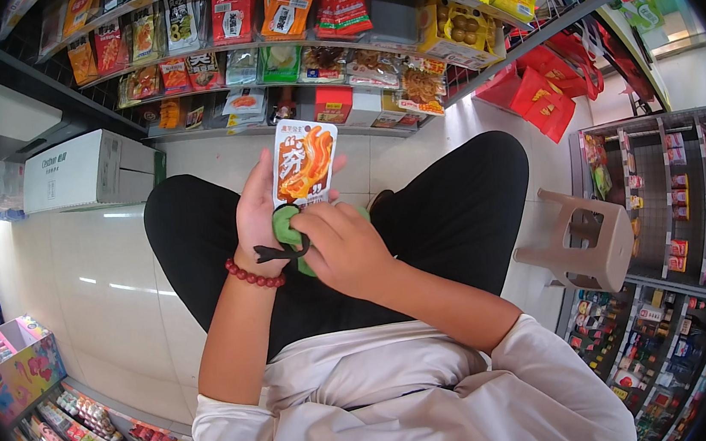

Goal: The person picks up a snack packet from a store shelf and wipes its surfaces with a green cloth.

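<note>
In my left hand (258, 221), which wears a red bead bracelet (254, 276) at the wrist, lies a snack packet (305, 163) with orange food pictured on it. The packet stands upright in the picture, over the palm. My right hand (348, 247) has its fingers closed on a green cloth (286, 225) at the packet's lower end. A black cord (282, 252) hangs from the cloth between the two hands. Part of the cloth is hidden behind my right hand.
Snack shelves (182, 64) curve across the front. White cartons (74, 172) stand at the left, a beige plastic stool (594, 240) at the right, with red bags (540, 97) beyond it. More stocked shelves (680, 199) line the right side and the lower left. My bent knees flank my hands.
</note>
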Tool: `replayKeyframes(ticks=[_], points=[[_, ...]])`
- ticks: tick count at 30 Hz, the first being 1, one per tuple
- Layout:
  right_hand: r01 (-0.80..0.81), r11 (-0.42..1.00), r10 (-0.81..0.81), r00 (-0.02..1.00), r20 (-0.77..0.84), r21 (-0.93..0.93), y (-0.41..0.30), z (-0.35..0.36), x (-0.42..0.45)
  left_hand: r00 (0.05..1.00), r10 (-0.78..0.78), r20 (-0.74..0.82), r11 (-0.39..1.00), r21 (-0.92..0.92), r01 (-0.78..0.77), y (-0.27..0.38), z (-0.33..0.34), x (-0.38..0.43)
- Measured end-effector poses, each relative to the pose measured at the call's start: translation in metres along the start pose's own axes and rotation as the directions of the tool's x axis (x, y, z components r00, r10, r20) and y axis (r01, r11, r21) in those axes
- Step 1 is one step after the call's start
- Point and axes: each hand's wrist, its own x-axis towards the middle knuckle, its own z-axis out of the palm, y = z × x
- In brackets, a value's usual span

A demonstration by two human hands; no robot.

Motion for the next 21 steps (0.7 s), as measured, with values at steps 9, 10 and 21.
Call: replayKeyframes(ticks=[9,10,21], points=[[-0.098,0.954,0.041,0.979,-0.2,-0.284,0.018,-0.007,0.05,0.998,-0.026,0.053,1.0,-0.015,0.027,-0.005,-0.017,-0.001],[-0.106,0.959,0.039,0.968,-0.249,-0.263,0.024,-0.005,0.055,0.999,-0.007,-0.036,1.0,0.025,0.008,-0.007,-0.012,-0.002],[0.138,0.913,-0.144,0.99,0.014,-0.385,0.02,-0.01,0.022,0.997,-0.07,0.013,0.998,0.005,0.069,0.003,0.0,-0.01]])
